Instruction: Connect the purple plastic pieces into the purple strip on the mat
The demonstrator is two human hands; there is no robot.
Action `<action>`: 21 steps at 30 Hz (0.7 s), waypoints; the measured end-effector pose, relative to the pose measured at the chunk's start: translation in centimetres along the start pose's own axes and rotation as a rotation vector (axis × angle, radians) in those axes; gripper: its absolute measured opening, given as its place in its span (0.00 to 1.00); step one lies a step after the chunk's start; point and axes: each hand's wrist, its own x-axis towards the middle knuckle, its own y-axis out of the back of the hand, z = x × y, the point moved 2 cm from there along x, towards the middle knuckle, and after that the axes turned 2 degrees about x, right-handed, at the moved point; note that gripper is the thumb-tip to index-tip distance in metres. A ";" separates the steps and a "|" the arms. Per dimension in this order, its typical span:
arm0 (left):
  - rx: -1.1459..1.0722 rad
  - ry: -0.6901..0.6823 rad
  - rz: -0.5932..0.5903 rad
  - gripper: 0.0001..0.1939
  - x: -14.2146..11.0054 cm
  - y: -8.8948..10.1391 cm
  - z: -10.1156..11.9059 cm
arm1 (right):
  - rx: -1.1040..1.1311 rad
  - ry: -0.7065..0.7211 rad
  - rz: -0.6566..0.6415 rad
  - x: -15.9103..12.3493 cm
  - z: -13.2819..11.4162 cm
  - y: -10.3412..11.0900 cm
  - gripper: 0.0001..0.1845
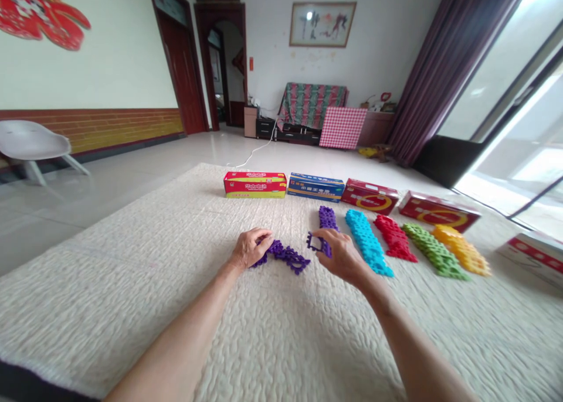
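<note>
My right hand (341,254) pinches a small purple plastic piece (313,242) with a square open frame. Under and behind that hand lies a strip of purple pieces (328,215). Over the left end of a loose purple pile (288,256) rests my left hand (253,247), its fingers bent together; whether it grips a piece is hidden. To the right, strips of the same kind lie side by side on the quilted mat (176,273): a blue strip (367,241), a red strip (394,237), a green strip (433,249) and a yellow strip (460,248).
Behind the strips stand a red-and-yellow box (255,186), a blue box (315,188), a dark red box (370,197) and another dark red box (440,210). A white-and-red box (534,255) is at far right. A white chair (33,141) stands left on the floor.
</note>
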 end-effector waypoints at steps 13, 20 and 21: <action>0.001 0.000 -0.012 0.11 -0.1 -0.2 -0.5 | -0.044 0.010 0.162 -5.1 1.1 -0.3 0.23; -0.017 0.010 -0.013 0.11 -0.1 -0.3 -0.5 | -0.066 -0.025 0.180 -4.8 1.9 -0.3 0.23; -0.018 0.011 -0.011 0.11 -0.1 -0.2 -0.5 | -0.064 -0.021 0.178 -4.8 2.0 -0.3 0.23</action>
